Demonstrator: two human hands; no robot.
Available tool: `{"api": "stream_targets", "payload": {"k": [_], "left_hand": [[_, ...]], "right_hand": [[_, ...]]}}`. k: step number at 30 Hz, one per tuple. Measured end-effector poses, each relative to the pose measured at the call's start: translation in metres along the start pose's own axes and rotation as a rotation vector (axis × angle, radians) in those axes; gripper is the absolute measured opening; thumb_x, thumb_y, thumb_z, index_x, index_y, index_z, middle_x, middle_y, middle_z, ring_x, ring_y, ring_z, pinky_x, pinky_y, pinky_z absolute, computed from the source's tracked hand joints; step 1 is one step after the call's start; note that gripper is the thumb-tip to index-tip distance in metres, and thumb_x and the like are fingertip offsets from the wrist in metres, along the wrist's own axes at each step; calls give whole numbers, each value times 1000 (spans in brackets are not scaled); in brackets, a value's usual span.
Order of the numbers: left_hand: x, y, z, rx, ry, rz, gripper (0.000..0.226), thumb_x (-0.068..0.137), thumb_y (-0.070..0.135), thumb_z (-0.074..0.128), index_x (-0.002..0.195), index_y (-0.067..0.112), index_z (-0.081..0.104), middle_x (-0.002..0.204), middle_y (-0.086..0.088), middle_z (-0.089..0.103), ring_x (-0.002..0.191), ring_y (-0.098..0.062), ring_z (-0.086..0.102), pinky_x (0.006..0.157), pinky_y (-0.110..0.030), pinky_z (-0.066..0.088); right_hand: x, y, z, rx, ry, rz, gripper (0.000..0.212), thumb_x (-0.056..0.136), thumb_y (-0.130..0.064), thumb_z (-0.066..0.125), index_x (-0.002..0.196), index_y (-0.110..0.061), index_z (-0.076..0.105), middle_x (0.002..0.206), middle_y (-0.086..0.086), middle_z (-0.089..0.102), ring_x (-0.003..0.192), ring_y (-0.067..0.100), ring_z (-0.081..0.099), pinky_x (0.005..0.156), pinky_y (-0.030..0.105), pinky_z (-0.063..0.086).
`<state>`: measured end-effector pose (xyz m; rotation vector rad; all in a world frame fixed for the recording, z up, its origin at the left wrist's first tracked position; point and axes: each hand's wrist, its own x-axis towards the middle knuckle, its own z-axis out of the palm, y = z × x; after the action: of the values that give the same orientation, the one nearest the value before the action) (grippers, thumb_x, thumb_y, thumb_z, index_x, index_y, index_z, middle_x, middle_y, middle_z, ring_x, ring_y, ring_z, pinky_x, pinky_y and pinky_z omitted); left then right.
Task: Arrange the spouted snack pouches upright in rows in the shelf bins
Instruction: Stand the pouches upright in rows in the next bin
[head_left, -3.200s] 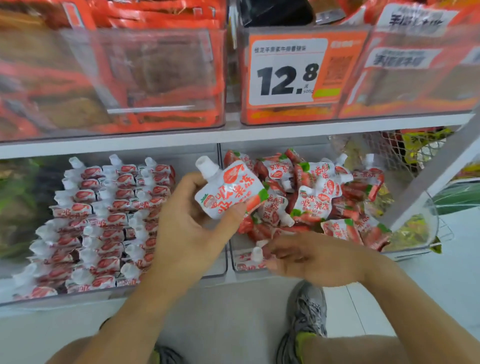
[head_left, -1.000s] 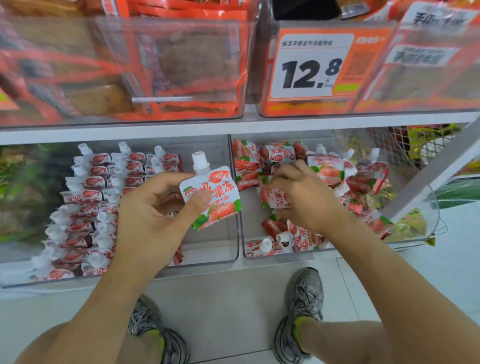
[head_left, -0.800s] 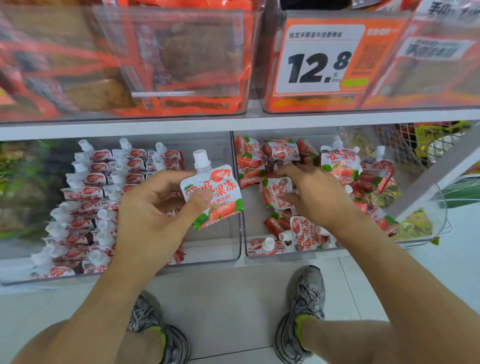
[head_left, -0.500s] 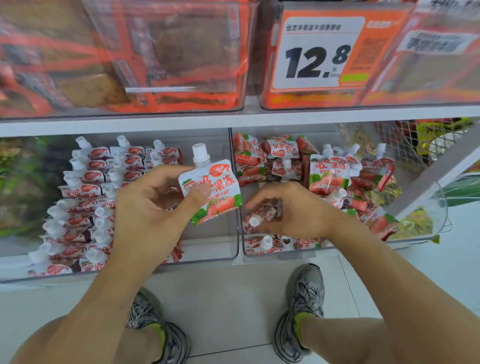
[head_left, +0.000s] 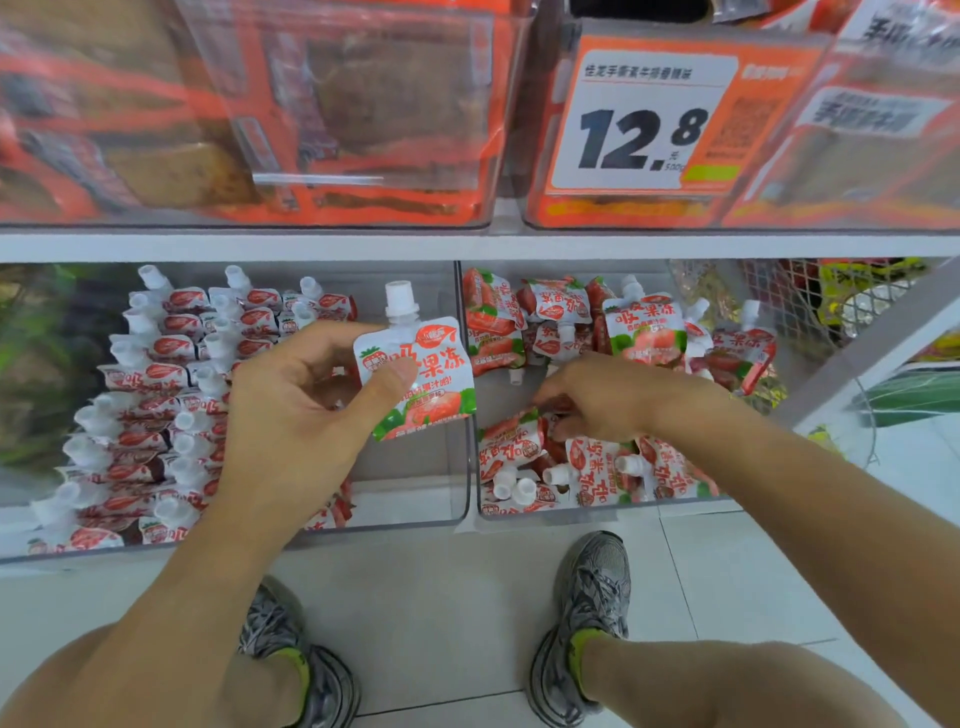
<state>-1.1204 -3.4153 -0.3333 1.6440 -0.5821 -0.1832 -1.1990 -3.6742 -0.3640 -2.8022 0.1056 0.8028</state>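
**One pouch held up, the other hand down in the loose pile**

At the far left of the lower shelf (head_left: 467, 247), the left bin (head_left: 405, 519) holds spouted pouches standing in tidy rows (head_left: 171, 395), white caps up and leaning toward the back, filling the bin's left and middle part. The strip along its right wall is bare at the front.

The left hand (head_left: 291, 415) is raised in front of that bin, fingers curled and thumb pressed across the face of a single pouch (head_left: 421, 379), gripping it upright with its white spout on top. The pouch hangs in front of the divider between the two bins, not touching either.

To the right, the right bin (head_left: 597, 512) carries a jumbled heap of pouches (head_left: 550, 322), lying flat, tilted and upside down, with one standing pouch (head_left: 647, 327) facing forward near the back. The right hand (head_left: 608, 395) reaches into the middle of this heap, fingers bent down among the pouches; whether it pinches one cannot be told, since the fingertips are hidden.

Above, orange snack boxes (head_left: 311, 119) sit on the upper shelf with a price tag (head_left: 644, 119) reading 12.8. Below, grey sneakers (head_left: 587, 623) stand on the tiled floor (head_left: 441, 597).
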Motion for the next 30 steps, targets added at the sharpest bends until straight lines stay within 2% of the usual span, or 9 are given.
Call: {"api": "stream_targets", "payload": {"k": [4, 9, 14, 16, 18, 20, 22, 26, 30], "left_hand": [[3, -1, 1, -13, 4, -12, 15, 77, 23, 72, 92, 27, 70, 89, 17, 75, 85, -10, 72, 71, -29, 60], [5, 0, 1, -20, -1, -21, 16, 75, 25, 72, 91, 29, 70, 88, 20, 74, 84, -11, 72, 71, -26, 60], [4, 0, -1, 3, -15, -12, 16, 75, 28, 72, 90, 33, 69, 88, 21, 74, 85, -10, 72, 70, -28, 60], [3, 0, -2, 6, -17, -14, 16, 76, 28, 72, 91, 34, 69, 89, 20, 74, 85, -9, 72, 71, -29, 60], [2, -1, -2, 4, -15, -15, 17, 76, 28, 72, 92, 33, 70, 91, 17, 74, 86, -13, 72, 73, -34, 60], [3, -1, -2, 8, -14, -16, 17, 77, 29, 72, 93, 33, 70, 92, 17, 75, 87, -14, 72, 74, -35, 60], [3, -1, -2, 11, -18, -26, 17, 76, 31, 72, 92, 34, 70, 92, 19, 74, 87, -10, 72, 73, -31, 60], [4, -3, -1, 13, -18, -39, 18, 76, 31, 72, 94, 31, 71, 93, 14, 75, 88, -13, 73, 74, -37, 60], [3, -4, -3, 10, -24, -31, 18, 77, 30, 72, 95, 30, 71, 94, 12, 75, 89, -14, 72, 75, -40, 60]], "right_hand": [[4, 1, -19, -6, -192, 10, 52, 92, -38, 66, 140, -25, 51, 128, -8, 61, 108, 14, 58, 88, 27, 46], [7, 3, -20, -69, -238, 11, 32, 92, -37, 65, 119, -20, 66, 93, -10, 63, 87, 15, 59, 77, 31, 50], [1, 12, -20, -67, -183, -26, 23, 90, -44, 65, 104, -28, 74, 107, -13, 59, 106, 14, 56, 94, 35, 49], [-6, 13, -21, -43, -168, -55, 19, 90, -43, 66, 98, -27, 74, 123, -12, 54, 116, 8, 48, 99, 29, 42], [-18, 12, -20, -12, -177, -49, 13, 90, -41, 67, 92, -30, 73, 136, -17, 49, 118, -2, 42, 97, 22, 35], [-27, 10, -16, 43, -150, -44, 3, 88, -33, 67, 87, -32, 70, 124, -21, 59, 105, -2, 55, 86, 23, 41], [-36, 10, -12, 76, -125, -23, 15, 84, -26, 70, 98, -31, 67, 104, -18, 63, 89, 3, 59, 76, 26, 47], [-44, 5, -7, 74, -178, 6, 65, 74, -22, 79, 130, -37, 48, 118, -13, 54, 105, 12, 55, 89, 33, 51], [-46, 4, 3, -70, -87, -97, 54, 71, -22, 78, 122, -28, 62, 117, -3, 52, 107, 17, 51, 89, 36, 49]]}}
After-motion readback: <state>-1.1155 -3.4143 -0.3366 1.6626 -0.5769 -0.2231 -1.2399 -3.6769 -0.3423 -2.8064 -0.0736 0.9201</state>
